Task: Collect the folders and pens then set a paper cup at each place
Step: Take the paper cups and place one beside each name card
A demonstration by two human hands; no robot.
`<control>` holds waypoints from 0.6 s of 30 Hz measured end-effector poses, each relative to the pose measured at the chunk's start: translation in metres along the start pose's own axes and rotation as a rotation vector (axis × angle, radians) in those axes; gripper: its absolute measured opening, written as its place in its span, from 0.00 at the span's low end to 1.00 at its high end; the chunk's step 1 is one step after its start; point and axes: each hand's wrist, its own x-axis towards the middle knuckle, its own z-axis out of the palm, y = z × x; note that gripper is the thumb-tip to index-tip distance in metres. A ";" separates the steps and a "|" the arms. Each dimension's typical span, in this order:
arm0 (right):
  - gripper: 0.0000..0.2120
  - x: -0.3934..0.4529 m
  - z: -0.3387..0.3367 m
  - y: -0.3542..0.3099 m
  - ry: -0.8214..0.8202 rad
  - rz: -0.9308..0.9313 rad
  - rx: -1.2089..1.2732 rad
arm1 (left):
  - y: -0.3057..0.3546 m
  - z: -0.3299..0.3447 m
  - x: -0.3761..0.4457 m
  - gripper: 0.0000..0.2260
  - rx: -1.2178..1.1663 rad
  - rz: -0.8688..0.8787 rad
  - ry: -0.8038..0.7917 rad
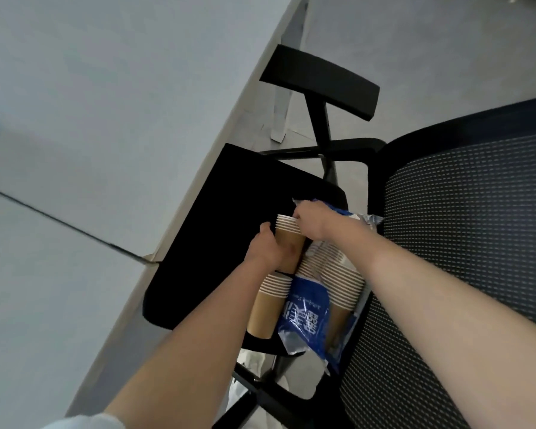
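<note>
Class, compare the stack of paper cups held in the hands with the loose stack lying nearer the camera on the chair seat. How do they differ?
The held stack is gripped by the left hand, the right hand pinching its rims; the loose stack lies untouched. The held stack sits farther along the chair seat. Both are brown with white rims.

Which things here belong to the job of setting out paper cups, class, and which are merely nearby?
Belonging to the job:
- held cup stack, gripped by the left hand, its rims pinched by the right hand
- second cup stack lying on the chair seat
- blue cup bag holding more cups

Merely nearby:
- mesh chair back
- armrest
- grey table
</note>
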 end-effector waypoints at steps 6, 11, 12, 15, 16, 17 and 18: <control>0.15 -0.018 -0.016 0.002 0.102 -0.026 0.073 | 0.010 -0.007 -0.006 0.34 0.021 0.049 0.074; 0.12 -0.059 -0.053 -0.004 0.182 -0.049 0.157 | 0.035 -0.030 -0.043 0.37 -0.191 0.118 0.056; 0.12 -0.074 -0.062 -0.009 0.183 -0.046 0.154 | 0.040 -0.037 -0.057 0.37 -0.220 0.138 0.047; 0.11 -0.117 -0.083 -0.024 0.229 -0.060 0.172 | 0.053 -0.052 -0.102 0.37 -0.287 0.207 0.047; 0.11 -0.136 -0.089 -0.031 0.251 -0.070 0.207 | 0.057 -0.058 -0.121 0.36 -0.309 0.228 0.052; 0.11 -0.158 -0.093 -0.039 0.276 -0.084 0.245 | 0.059 -0.064 -0.143 0.36 -0.325 0.245 0.063; 0.11 -0.177 -0.096 -0.047 0.300 -0.098 0.272 | 0.060 -0.069 -0.160 0.36 -0.328 0.269 0.082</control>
